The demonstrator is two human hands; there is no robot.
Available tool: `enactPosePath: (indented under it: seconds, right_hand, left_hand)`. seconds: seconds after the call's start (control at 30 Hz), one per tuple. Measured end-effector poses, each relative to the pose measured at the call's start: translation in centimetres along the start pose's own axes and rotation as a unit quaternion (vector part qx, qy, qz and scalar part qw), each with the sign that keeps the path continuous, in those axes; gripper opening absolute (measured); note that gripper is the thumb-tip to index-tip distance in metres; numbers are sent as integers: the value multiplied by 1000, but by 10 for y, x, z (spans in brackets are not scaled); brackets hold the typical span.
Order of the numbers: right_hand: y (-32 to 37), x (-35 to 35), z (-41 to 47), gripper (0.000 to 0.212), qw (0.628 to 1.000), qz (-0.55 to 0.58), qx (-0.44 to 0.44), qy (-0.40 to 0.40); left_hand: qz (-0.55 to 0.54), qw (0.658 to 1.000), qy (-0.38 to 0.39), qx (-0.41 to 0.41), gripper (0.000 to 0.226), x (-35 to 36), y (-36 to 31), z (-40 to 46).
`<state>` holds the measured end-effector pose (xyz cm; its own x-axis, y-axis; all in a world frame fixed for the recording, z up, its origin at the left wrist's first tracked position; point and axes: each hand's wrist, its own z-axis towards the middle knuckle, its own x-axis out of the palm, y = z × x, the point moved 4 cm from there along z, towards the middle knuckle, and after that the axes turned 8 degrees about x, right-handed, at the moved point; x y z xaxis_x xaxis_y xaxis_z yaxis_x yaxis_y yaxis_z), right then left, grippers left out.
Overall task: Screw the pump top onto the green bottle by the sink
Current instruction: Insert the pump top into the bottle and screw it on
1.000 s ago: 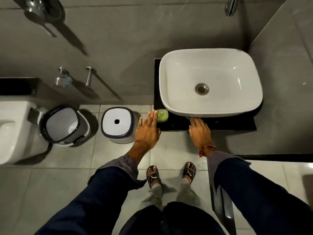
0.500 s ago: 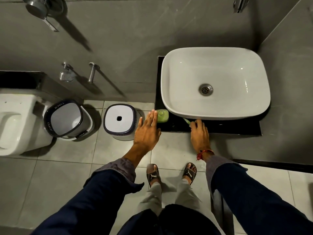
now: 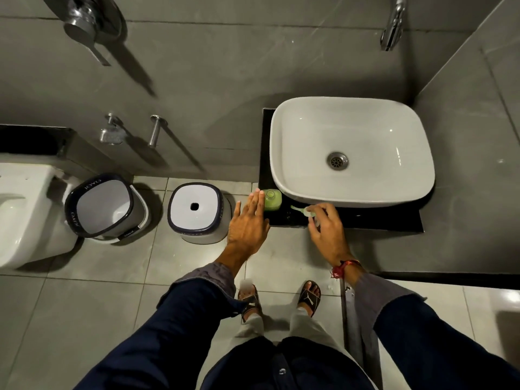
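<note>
1. Standing upright on the black glossy bench (image 3: 365,220), at its left front corner just beside the white ceramic basin (image 3: 351,153): a small pale-green plastic bottle (image 3: 272,199), neck open, no top on it.
2. Lying on the bench to the right of the bottle, under the basin's front rim: a pale-green pump top (image 3: 300,209) with its nozzle pointing left, apart from the bottle.
3. Reaching flat toward the bottle: left hand (image 3: 249,223), fingers straight and together, fingertips touching or just overlapping the bottle's left side, gripping nothing.
4. Curling over the pump top: right hand (image 3: 326,226), thumb and fingers closing around its collar; firm grasp or only contact, cannot tell.
5. Showing on the right wrist: a red thread band (image 3: 342,267).
6. Sitting on the grey tiled floor (image 3: 112,291) left of the bench: a white square stool with a dark rim (image 3: 197,212), then a white bin with a dark rim (image 3: 104,206), then a white toilet (image 3: 22,215).
7. Hanging above the basin on the grey wall: a chrome tap (image 3: 392,23).
</note>
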<state>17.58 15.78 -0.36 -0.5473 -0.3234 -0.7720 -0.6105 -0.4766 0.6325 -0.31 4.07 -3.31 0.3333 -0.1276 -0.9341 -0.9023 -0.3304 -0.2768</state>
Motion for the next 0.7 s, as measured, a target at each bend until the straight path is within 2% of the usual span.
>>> enactPosePath:
  seconds: [0.2, 0.33, 0.7]
  right_hand:
    - [58, -33, 25, 28, 997, 48, -37, -41]
    - [82, -40, 36, 34, 998, 46, -46, -14]
    - [94, -21, 44, 30, 998, 3, -48, 30]
  left_hand:
    - [-10, 1000, -9, 6, 78, 1, 0, -1]
    - [-24, 1000, -10, 6, 78, 0, 0, -2]
    - [-35, 999, -23, 14, 78, -3, 0, -4]
